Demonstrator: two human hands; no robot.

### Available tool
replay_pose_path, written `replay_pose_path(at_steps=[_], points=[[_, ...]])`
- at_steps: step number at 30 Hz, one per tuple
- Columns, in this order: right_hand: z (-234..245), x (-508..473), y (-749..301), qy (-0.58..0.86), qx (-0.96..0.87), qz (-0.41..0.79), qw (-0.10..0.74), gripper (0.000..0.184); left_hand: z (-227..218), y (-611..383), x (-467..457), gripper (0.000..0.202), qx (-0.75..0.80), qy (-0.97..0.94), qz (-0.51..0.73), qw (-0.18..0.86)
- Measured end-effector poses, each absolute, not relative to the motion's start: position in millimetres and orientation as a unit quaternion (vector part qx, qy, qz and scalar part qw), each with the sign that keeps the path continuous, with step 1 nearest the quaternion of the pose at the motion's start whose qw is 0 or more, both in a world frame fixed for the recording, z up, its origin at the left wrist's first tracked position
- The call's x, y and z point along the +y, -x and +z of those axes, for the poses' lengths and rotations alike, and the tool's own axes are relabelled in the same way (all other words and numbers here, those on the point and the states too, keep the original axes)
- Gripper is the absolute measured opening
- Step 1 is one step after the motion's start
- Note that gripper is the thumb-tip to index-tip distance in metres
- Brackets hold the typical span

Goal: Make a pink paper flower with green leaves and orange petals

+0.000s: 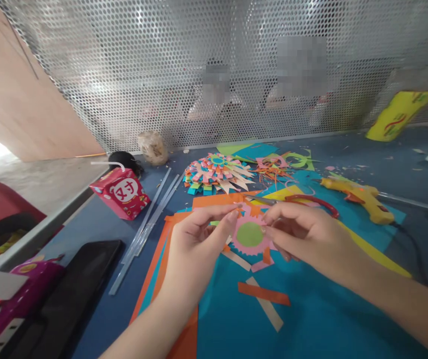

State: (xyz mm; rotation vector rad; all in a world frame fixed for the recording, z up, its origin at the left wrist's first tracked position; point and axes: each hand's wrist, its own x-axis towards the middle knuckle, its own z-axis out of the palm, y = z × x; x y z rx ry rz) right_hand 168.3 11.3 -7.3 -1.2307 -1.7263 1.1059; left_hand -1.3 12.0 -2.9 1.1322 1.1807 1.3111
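So the paper disc [250, 235] is right between the fingertips, round so no real long axis, with the left hand [201, 239] pinched nearly closed on its upper-left edge and the right hand [303, 232] pinching its right edge, both equally close. Loose strips [264, 293] on a blue sheet [258, 329] right below the fingers are the nearest clutter, scissors [311, 200] and a fringed flower [214, 172] lie just beyond them, and a glue gun [359, 197] is off past the right fingers.

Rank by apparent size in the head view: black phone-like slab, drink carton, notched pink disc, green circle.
1. Black phone-like slab, nearness helps
2. Drink carton
3. Notched pink disc, partly finger-covered
4. Green circle, inside the disc's outline
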Motion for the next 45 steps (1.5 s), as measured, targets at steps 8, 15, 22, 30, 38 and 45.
replay_pose_path(at_steps=[8, 15, 22, 30, 38, 45], points=[[-6.8, 11.1, -168.8, 0.462, -0.653, 0.460, 0.386, 0.010, -4.7, 1.9, 11.1, 0.007, 0.482, -0.444, 0.549, 0.518], [-8.0, 13.8, -169.5, 0.437, -0.638, 0.495, 0.397, 0.010, -8.7, 1.4, 14.3, 0.010, 0.467, -0.457, 0.542, 0.528], [-10.3, 14.4, -172.2, 0.439, -0.636, 0.490, 0.405, 0.006, -7.2, 1.9, 14.1, 0.012, 0.466, -0.447, 0.538, 0.541], [-8.6, 11.7, -169.3, 0.462, -0.699, 0.390, 0.382, 0.012, -5.2, 1.1, 11.8, 0.009, 0.469, -0.454, 0.540, 0.531], [-12.7, 15.3, -176.6, 0.450, -0.749, 0.263, 0.409, 0.005, 5.1, 2.7, 10.5, 0.003, 0.475, -0.501, 0.543, 0.478], [-11.3, 15.9, -175.6, 0.395, -0.804, 0.179, 0.406, 0.011, 1.8, 2.4, 9.7, 0.005, 0.466, -0.519, 0.543, 0.468]])
